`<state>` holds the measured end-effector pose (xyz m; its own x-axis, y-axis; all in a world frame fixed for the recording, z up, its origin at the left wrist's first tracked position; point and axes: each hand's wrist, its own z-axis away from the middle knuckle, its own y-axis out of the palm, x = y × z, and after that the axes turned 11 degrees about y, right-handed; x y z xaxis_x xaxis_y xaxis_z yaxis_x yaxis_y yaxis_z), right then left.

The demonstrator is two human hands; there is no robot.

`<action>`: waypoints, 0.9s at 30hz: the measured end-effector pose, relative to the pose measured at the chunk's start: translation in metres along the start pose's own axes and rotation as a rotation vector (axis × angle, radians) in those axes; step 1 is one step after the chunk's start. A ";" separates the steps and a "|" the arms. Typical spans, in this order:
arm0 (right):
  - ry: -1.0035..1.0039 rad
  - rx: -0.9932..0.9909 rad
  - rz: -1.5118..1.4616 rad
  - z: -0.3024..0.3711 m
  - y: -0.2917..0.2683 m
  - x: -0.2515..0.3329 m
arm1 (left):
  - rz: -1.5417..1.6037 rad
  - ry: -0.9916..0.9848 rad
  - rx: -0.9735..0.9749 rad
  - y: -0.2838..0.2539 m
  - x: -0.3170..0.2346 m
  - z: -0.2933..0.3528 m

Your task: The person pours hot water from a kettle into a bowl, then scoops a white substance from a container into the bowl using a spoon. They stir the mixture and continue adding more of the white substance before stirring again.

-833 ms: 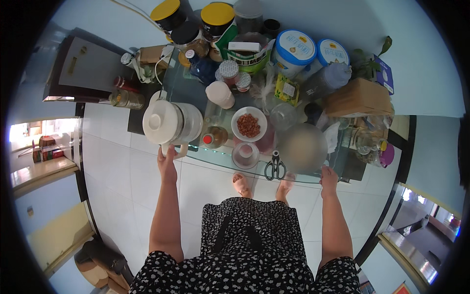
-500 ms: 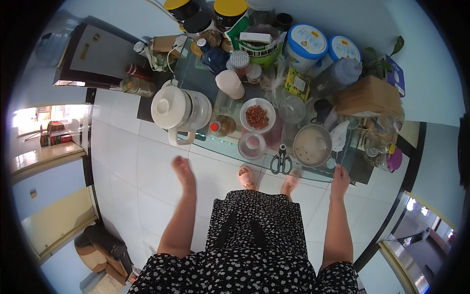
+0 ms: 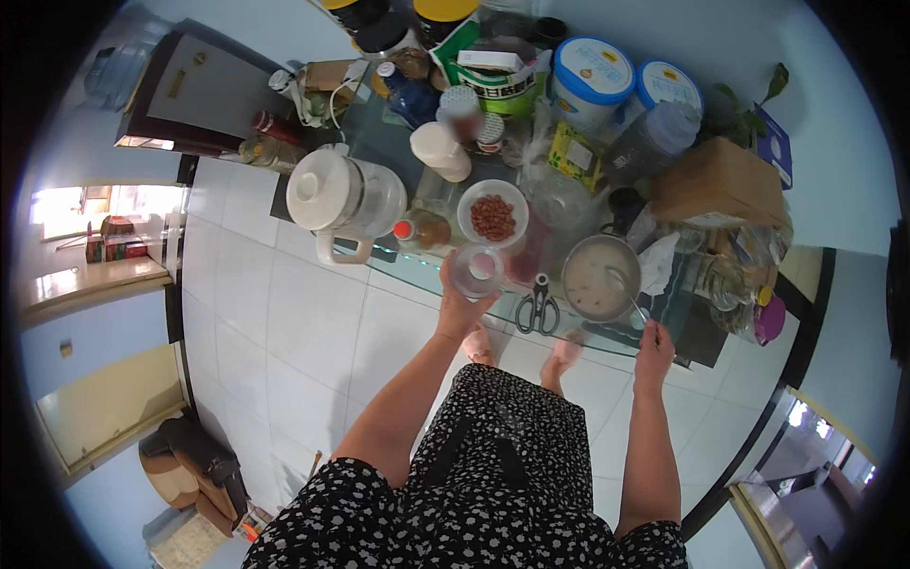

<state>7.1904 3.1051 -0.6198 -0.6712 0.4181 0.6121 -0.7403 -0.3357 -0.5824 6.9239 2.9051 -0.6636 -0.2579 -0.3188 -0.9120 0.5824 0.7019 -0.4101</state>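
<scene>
Left hand [image 3: 462,308] around clear cup [image 3: 477,269], forearm [image 3: 406,391] diagonally inward

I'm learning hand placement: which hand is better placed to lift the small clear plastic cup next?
Likely the left hand: it curves around that clear cup. The right hand grips a thin metal utensil dipping into the round grey vessel.

Brown cardboard box [image 3: 725,190], blue-rimmed white tub [image 3: 592,71], dark blue bottle [image 3: 412,102], green leaf [image 3: 776,82]

Pan [image 3: 566,282], scissors [image 3: 539,296], bowl [image 3: 464,211] on glass table [image 3: 373,142]
</scene>
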 end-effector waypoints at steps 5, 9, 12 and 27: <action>-0.204 -0.084 0.192 0.000 -0.007 0.013 | -0.079 0.012 -0.009 -0.002 -0.008 -0.006; -0.293 -0.046 0.339 -0.004 -0.009 0.010 | -0.082 0.005 -0.031 -0.004 -0.014 -0.008; -0.251 0.046 0.339 -0.010 -0.001 0.006 | -0.029 0.041 -0.062 -0.007 -0.015 -0.006; -0.135 0.150 0.041 -0.014 -0.009 0.027 | 0.196 0.178 0.221 -0.008 -0.091 0.008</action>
<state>7.1795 3.1314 -0.6052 -0.6923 0.2878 0.6617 -0.7029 -0.4763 -0.5282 6.9493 2.9232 -0.5778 -0.2438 -0.0622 -0.9678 0.7820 0.5776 -0.2341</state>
